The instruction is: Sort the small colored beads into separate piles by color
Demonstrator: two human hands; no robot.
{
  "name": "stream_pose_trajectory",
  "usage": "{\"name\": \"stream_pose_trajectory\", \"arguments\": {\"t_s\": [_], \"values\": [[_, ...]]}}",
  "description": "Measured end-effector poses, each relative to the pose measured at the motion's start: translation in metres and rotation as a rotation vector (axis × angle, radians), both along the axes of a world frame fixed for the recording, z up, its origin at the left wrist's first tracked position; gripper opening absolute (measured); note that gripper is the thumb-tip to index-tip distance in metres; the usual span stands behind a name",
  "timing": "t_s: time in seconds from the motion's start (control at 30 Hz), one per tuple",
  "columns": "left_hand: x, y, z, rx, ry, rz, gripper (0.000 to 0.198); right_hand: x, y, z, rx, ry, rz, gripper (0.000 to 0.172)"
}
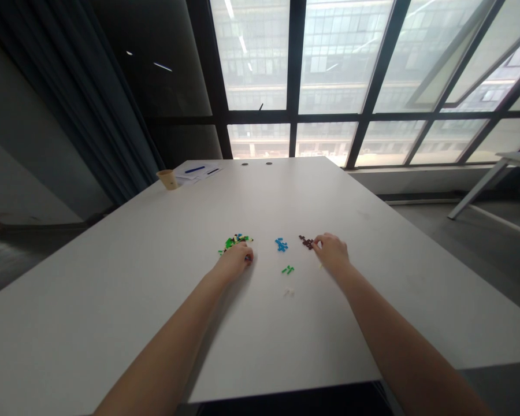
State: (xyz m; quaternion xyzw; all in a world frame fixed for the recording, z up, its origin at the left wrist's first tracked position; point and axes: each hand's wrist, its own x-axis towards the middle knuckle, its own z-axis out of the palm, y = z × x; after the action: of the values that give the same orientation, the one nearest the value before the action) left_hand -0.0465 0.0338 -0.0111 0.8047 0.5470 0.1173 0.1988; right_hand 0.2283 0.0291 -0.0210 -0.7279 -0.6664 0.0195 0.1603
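The blue pile point(281, 245) of small plastic bricks lies on a white table point(112, 300), in the gap between the 2 hands, touching neither.

Left of the blue pile, the left hand point(234, 261) presses down over the near side of a mixed pile point(236, 241) of green, blue, yellow and dark bricks. Its fingers are curled down and mostly hidden behind the back of the hand, so whether they hold a piece cannot be told. The hand also covers part of the pile, so the pile's full spread is hidden.

Right of the blue pile, the right hand point(331, 253) reaches for a brown pile point(307, 242). Its fingertips point(316, 245) are at or just beside the pile's edge, slightly curled; nothing held can be made out, though a small pale yellow piece point(319, 266) sits just below the hand.

Nearer the person than the blue pile are a few green bricks point(288, 270), then white bricks point(288, 292), which are faint against the table. Both hands are well in from the table's near edge, with the forearms crossing it. Far beyond the blue pile, near the table's far corner, stand a paper cup point(168, 179) and papers point(197, 171) with a blue pen point(195, 169).
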Motion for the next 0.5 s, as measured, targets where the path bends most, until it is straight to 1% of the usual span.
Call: {"name": "stream_pose_trajectory", "arguments": {"t_s": [0.13, 0.2, 0.27, 0.3, 0.33, 0.43, 0.5], "values": [[-0.001, 0.002, -0.001, 0.038, -0.030, 0.019, 0.012, 0.000, 0.000, 0.000, 0.012, 0.008, 0.009, 0.021], [0.001, 0.002, 0.000, 0.045, -0.122, 0.042, 0.010, -0.001, 0.000, 0.001, 0.014, 0.014, 0.010, 0.021], [0.005, 0.001, 0.003, -0.012, -0.282, 0.052, 0.005, -0.001, 0.000, 0.002, 0.012, 0.021, 0.010, 0.020], [0.009, -0.001, 0.004, -0.080, -0.392, 0.051, 0.004, -0.001, 0.000, 0.002, 0.013, 0.023, 0.012, 0.020], [0.013, -0.003, 0.005, -0.171, -0.516, 0.054, 0.007, -0.001, 0.000, 0.002, 0.014, 0.025, 0.014, 0.020], [0.026, -0.011, 0.005, -0.473, -0.897, 0.079, 0.023, -0.003, 0.000, 0.002, 0.025, 0.026, 0.024, 0.021], [0.034, -0.016, 0.004, -0.625, -1.072, 0.081, 0.030, -0.004, 0.000, 0.001, 0.032, 0.028, 0.033, 0.021]]}}
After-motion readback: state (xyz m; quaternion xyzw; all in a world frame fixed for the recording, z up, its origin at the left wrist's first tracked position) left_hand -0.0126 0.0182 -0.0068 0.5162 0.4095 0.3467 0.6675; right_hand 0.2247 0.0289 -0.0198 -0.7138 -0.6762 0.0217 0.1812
